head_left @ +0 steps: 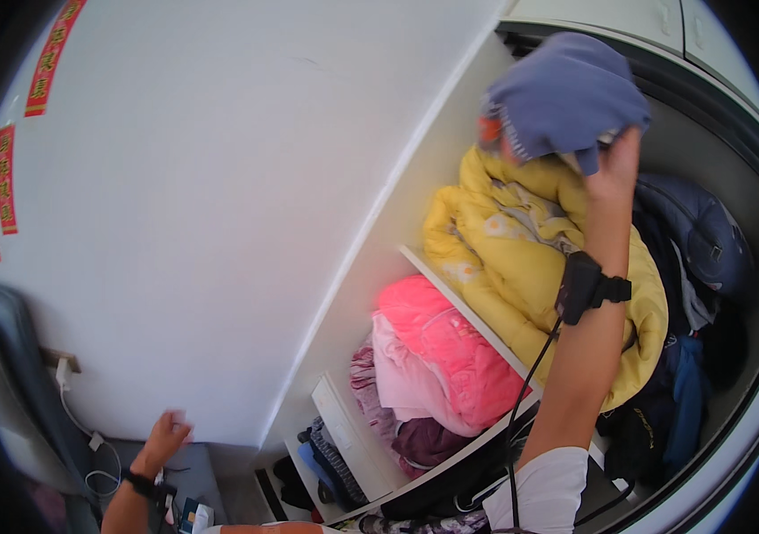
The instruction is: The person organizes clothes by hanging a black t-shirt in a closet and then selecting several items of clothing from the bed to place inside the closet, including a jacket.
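Note:
My right hand (618,167) is raised to the upper part of an open wardrobe, closed on a blue-grey folded cloth item (566,93), perhaps a garment or blanket. The item is slightly blurred, and patches of orange and white show at its left edge. Just below it, a yellow quilt (508,236) with a flower pattern lies bunched on a shelf. My left hand (166,438) hangs in the air at lower left, in front of the white wall, its fingers loosely bent and apart with nothing visible in them.
Pink bedding (437,347) fills a compartment under the quilt's shelf (468,313). Dark clothes (664,374) and a dark blue padded item (700,227) lie at the right. A grey padded chair or headboard (19,374) and a white cable (81,418) are at far left.

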A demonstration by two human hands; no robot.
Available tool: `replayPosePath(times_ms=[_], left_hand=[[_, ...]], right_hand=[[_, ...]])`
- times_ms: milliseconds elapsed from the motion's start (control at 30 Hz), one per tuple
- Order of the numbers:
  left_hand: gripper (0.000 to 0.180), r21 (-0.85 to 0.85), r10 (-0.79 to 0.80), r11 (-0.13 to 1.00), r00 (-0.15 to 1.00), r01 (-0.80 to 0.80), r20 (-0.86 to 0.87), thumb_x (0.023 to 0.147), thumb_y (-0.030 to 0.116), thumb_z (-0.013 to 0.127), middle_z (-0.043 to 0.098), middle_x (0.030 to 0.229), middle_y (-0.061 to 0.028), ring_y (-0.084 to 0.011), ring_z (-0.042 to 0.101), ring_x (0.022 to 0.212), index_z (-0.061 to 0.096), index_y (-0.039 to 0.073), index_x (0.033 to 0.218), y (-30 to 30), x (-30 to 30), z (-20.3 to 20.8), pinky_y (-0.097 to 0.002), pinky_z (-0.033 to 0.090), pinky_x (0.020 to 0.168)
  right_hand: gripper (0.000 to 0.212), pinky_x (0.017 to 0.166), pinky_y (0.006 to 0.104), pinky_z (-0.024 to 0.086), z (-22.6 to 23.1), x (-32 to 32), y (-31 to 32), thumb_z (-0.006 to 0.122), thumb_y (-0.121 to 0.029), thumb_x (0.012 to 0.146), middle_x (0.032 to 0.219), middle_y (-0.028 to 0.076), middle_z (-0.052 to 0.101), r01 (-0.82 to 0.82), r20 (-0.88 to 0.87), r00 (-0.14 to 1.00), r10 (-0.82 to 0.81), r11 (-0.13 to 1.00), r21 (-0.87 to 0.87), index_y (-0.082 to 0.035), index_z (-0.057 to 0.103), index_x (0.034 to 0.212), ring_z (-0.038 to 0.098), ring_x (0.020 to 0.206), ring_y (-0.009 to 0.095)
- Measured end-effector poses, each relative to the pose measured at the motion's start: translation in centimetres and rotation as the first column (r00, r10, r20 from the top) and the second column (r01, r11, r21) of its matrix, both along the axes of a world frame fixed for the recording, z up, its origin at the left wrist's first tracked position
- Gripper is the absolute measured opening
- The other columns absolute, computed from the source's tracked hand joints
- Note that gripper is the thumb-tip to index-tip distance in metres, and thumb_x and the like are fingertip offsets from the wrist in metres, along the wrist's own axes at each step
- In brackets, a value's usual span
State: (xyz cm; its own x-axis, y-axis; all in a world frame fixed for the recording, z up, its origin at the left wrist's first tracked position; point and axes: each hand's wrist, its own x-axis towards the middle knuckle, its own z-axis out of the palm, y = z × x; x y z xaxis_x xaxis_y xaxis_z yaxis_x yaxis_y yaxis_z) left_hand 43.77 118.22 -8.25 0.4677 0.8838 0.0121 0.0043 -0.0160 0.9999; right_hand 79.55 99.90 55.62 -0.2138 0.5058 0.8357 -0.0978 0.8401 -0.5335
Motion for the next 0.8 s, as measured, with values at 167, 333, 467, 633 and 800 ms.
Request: replayPosePath(times_ms=[167,333,467,633,800], left_hand=[[0.105,0.305,-0.298,0.934,0.874,0.185,0.384,0.077,0.017,0.071,0.012,0.144,-0.0207,-0.0346,0.037,0.124,-0.010,0.022,0.143,-3.9,1.2,18.3,-0.0445,0.042,0.092],[0.124,0.706,-0.245,0.705,0.958,0.070,0.150,0.068,0.024,0.080,-0.005,0.147,-0.0208,-0.0355,0.003,0.137,-0.021,0.010,0.139,-6.6,-0.5,22.8,-0.0457,0.017,0.109],[0.124,0.800,-0.066,0.598,0.992,-0.047,0.108,0.068,0.022,0.079,-0.010,0.146,-0.0220,-0.0338,0.000,0.138,-0.023,0.005,0.137,-7.9,-3.5,23.0,-0.0432,0.012,0.110],[0.073,0.394,-0.065,0.910,0.896,-0.127,0.440,0.076,0.011,0.070,0.043,0.133,-0.0152,-0.0202,0.043,0.121,0.030,0.003,0.137,-9.5,-11.1,23.0,-0.0341,0.035,0.100],[0.023,0.341,0.052,0.898,0.837,-0.277,0.545,0.085,0.006,0.054,0.062,0.093,0.0006,-0.0057,0.055,0.086,0.059,0.003,0.107,-12.4,-20.4,24.2,-0.0222,0.046,0.075]], right_hand=[[0.035,0.093,0.0350,0.044,-8.6,-10.3,7.6,0.042,-0.033,0.095,0.111,0.007,0.060,0.515,0.060,0.853,-0.518,0.821,-0.245,-0.005,0.054,0.114,0.057,0.101,0.020],[0.032,0.091,0.0359,0.045,-12.5,-17.6,7.1,0.047,-0.034,0.093,0.108,0.005,0.061,0.230,-0.270,0.900,-0.341,0.900,-0.372,-0.007,0.056,0.108,0.058,0.099,0.019],[0.030,0.089,0.0335,0.046,-14.8,-23.0,5.0,0.047,-0.032,0.093,0.107,0.005,0.061,0.027,-0.355,0.920,-0.169,0.928,-0.373,-0.007,0.056,0.108,0.058,0.098,0.019],[0.028,0.088,0.0314,0.046,-17.1,-27.4,1.9,0.047,-0.031,0.093,0.104,0.004,0.061,0.006,-0.318,0.939,-0.134,0.928,-0.372,-0.007,0.058,0.104,0.058,0.096,0.017],[0.029,0.085,0.0340,0.048,-18.5,-25.6,1.0,0.047,-0.031,0.092,0.102,0.006,0.063,0.092,-0.259,0.932,-0.255,0.854,-0.512,-0.007,0.058,0.104,0.060,0.093,0.020]])
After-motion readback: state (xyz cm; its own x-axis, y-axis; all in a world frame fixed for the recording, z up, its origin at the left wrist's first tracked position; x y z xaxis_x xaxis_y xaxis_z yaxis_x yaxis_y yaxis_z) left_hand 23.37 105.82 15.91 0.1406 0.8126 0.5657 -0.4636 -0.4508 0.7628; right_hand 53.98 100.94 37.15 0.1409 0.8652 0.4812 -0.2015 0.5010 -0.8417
